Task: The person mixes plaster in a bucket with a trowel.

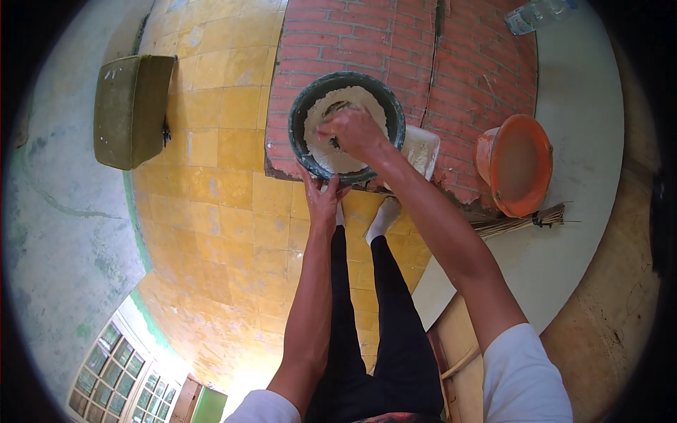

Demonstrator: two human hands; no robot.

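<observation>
A dark round basin [300, 130] holds pale powder [360, 102] with a darker hollow near its middle. My right hand [356, 132] is inside the basin over the powder, its fingers curled and blurred; something reddish shows at the fingertips, too unclear to name. My left hand [323, 197] grips the near rim of the basin from below. Right beside the basin, partly behind my right forearm, lies a whitish tray [422, 151] with pale residue.
An orange bucket [522, 166] with cloudy contents stands at the right, above a bundle of thin sticks [522, 223]. A plastic bottle [532, 17] lies at the upper right. An olive padded seat [130, 111] stands left on the yellow tiles [236, 116].
</observation>
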